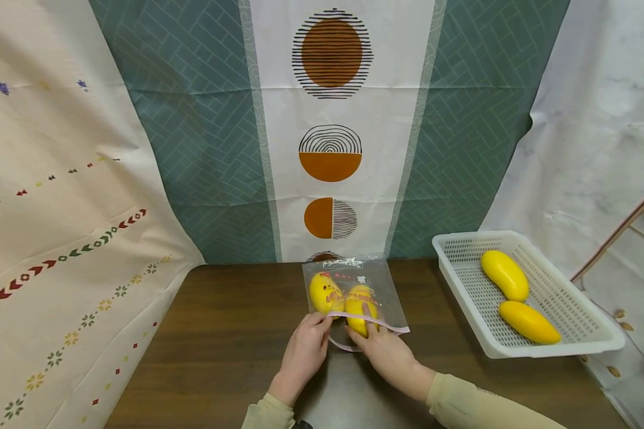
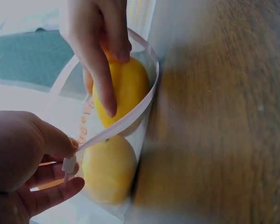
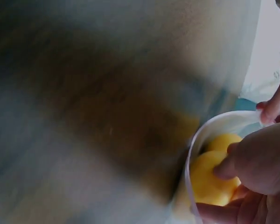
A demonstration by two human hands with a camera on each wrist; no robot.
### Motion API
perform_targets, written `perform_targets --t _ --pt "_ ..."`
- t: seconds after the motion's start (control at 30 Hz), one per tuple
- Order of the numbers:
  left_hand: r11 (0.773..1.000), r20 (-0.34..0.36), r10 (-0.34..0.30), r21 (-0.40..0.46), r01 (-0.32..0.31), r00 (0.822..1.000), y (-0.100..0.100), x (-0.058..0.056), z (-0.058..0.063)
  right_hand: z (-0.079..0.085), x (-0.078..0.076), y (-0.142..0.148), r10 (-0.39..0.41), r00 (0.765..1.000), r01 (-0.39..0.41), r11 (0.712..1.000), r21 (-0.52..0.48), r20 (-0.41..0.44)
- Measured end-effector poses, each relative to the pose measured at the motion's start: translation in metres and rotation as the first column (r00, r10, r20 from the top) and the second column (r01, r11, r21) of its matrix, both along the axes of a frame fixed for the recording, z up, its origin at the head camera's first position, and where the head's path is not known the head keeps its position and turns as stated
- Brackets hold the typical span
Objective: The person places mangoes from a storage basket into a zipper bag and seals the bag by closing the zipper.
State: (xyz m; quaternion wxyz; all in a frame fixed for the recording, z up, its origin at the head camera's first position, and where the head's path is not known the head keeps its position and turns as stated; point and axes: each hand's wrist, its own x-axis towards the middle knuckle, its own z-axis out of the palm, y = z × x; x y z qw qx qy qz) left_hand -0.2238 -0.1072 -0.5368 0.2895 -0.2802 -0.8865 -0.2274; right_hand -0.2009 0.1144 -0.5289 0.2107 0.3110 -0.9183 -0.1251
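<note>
Our R hand (image 1: 386, 356) grips the near end of a yellow, oval, mango-like fruit (image 1: 356, 326) in a clear plastic bag (image 1: 390, 298)'s mouth; long axis runs fwd, into bag. L hand (image 1: 305, 347), farther from fruit, pinches pink rim (image 2: 130, 119) just L.

Left hand (image 1: 306, 345) pinches clear bag (image 1: 390, 301); right hand (image 1: 385, 353) grips mango (image 1: 356, 325) inside, second mango (image 1: 320, 293) alongside. White basket (image 1: 560, 351) holds two more mangoes (image 1: 504, 275).
</note>
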Motion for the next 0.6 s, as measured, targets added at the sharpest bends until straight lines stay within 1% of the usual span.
perform_targets --t 0.07,0.2,0.3,0.43,0.53,0.6 --pt "1.0 0.0 -0.003 0.002 0.003 1.0 0.0 0.0 0.0 -0.004 -0.003 -0.003 -0.034 0.999 0.035 0.999 -0.038 0.03" --pt "1.0 -0.004 -0.007 0.006 0.007 1.0 0.001 0.001 0.0 -0.011 -0.014 -0.007 -0.063 0.994 0.074 0.989 -0.125 0.092" --pt "1.0 -0.01 -0.009 0.008 0.009 1.0 0.001 0.001 0.001 -0.017 -0.025 -0.008 -0.056 0.992 0.079 0.975 -0.209 0.112" --pt "1.0 -0.023 -0.011 0.008 0.011 1.0 0.002 0.001 0.001 -0.023 -0.036 -0.006 -0.027 0.996 0.051 0.961 -0.272 0.089" --pt "1.0 -0.04 -0.008 0.004 0.008 0.999 0.001 0.001 0.002 -0.023 -0.038 -0.005 -0.01 0.996 0.035 0.955 -0.294 0.084" --pt "1.0 -0.05 -0.003 0.0 0.003 0.999 0.0 0.0 0.002 -0.021 -0.037 -0.006 -0.009 0.994 0.044 0.949 -0.312 0.11"
